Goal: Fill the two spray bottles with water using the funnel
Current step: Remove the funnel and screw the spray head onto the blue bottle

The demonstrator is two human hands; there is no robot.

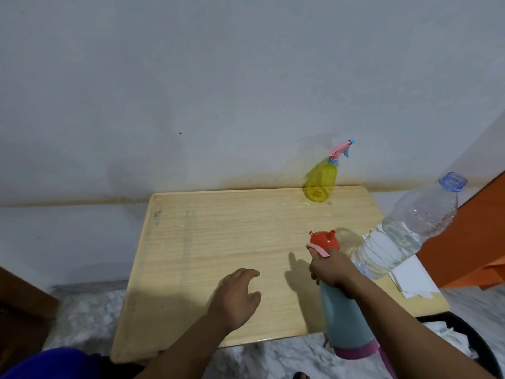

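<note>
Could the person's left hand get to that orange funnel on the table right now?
Probably yes: the left hand hovers open over bare table, and nothing lies between it and the orange funnel.

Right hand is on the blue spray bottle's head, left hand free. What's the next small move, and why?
Probably bring the left hand to steady the blue bottle so the right hand can twist off its spray head: the head is on, so the orange funnel cannot go in.

A pale wooden table (pixel 213 242) stands against a stained grey-white wall (pixel 191 77) on marbled floor (pixel 90 318).
</note>
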